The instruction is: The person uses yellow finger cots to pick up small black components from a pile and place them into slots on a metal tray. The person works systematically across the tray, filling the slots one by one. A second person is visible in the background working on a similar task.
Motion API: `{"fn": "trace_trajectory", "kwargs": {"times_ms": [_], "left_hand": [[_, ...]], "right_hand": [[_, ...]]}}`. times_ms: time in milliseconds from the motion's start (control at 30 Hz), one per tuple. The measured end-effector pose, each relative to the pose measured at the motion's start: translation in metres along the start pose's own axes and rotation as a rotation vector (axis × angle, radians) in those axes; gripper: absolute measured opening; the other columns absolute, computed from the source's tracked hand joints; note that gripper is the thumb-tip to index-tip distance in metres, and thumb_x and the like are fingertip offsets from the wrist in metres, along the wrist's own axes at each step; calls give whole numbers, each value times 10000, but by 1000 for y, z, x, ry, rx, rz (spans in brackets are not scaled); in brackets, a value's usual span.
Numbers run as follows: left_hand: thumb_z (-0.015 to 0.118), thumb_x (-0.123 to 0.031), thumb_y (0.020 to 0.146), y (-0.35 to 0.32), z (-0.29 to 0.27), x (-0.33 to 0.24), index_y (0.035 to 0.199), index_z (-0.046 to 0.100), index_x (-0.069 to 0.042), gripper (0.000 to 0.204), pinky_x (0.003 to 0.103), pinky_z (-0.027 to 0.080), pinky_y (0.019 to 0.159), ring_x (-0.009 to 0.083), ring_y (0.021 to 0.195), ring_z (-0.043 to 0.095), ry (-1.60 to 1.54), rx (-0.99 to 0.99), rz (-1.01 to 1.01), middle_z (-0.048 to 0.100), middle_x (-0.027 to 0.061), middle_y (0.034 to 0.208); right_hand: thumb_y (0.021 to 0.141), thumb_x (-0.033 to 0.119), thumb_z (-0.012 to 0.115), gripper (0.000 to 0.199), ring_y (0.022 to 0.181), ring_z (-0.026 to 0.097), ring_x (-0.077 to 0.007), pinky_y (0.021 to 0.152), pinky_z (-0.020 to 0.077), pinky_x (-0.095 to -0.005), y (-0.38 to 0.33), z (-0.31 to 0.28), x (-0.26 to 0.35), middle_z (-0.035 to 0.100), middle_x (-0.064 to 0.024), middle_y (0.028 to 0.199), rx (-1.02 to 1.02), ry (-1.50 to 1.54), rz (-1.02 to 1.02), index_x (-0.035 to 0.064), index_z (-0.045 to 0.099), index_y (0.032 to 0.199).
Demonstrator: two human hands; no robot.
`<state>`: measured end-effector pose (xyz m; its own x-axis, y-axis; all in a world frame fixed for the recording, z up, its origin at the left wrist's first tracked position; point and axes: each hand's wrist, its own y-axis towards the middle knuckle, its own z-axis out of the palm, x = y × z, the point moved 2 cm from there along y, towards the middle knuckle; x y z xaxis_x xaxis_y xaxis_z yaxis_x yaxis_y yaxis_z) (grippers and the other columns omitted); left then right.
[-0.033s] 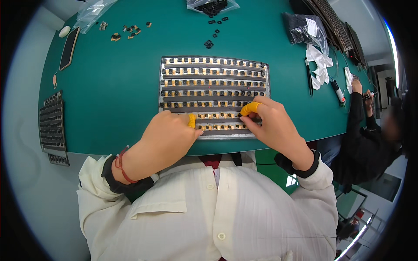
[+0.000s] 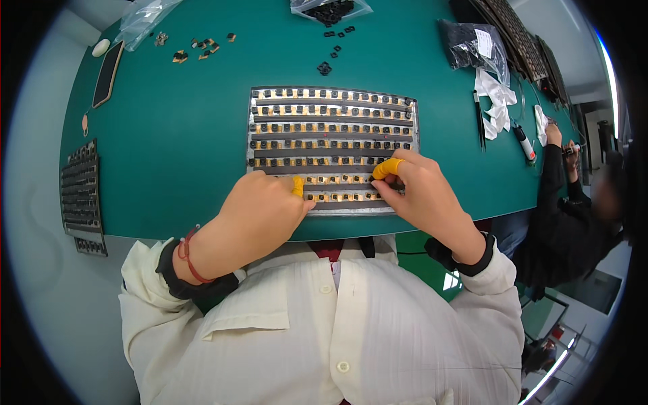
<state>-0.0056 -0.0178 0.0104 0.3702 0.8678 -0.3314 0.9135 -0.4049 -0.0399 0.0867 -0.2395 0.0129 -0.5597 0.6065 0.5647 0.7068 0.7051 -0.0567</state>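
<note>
The tray [image 2: 351, 207] lies on the table [image 2: 172, 148]. The right hand [image 2: 424, 194] narrows around a black part [image 2: 372, 179], grip uncertain; the left hand [image 2: 266, 208] covers the tray's near left corner, its fingertips' hold impossible to tell.

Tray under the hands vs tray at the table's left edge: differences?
Front tray has the left hand and right hand at it; left-edge tray has neither. Front tray shows gold among its black parts; left-edge tray looks mostly dark. Front tray appears wider than tall; left-edge tray, the reverse. Both carry rows of small parts.
</note>
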Motion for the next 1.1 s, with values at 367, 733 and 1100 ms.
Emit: {"fn": "trace_trajectory", "kwargs": {"times_ms": [367, 733, 1100], "left_hand": [[679, -276, 883, 25, -26, 18, 771, 700, 40, 336, 417, 516, 568, 355, 567, 625, -154, 195, -70, 633, 167, 631], [764, -97, 793, 118, -39, 108, 1002, 704, 85, 283, 316, 569, 714, 241, 757, 719, -390, -244, -163, 726, 185, 830], [742, -99, 794, 141, -14, 99, 921, 714, 68, 211, 323, 560, 664, 263, 691, 701, -212, -311, -97, 712, 177, 785]], "right_hand": [[903, 221, 648, 323, 529, 612, -279, 501, 490, -394, -15, 20, 30, 582, -105, 602, 32, -350, -39, 37, 660, 637], [890, 209, 643, 372, 509, 589, -365, 508, 483, -440, 3, 12, 31, 569, -178, 534, 163, -254, 15, -7, 626, 588], [928, 125, 597, 251, 638, 648, -317, 593, 531, -400, 0, -13, 30, 621, -149, 706, 207, -250, -41, -33, 665, 745]]}}
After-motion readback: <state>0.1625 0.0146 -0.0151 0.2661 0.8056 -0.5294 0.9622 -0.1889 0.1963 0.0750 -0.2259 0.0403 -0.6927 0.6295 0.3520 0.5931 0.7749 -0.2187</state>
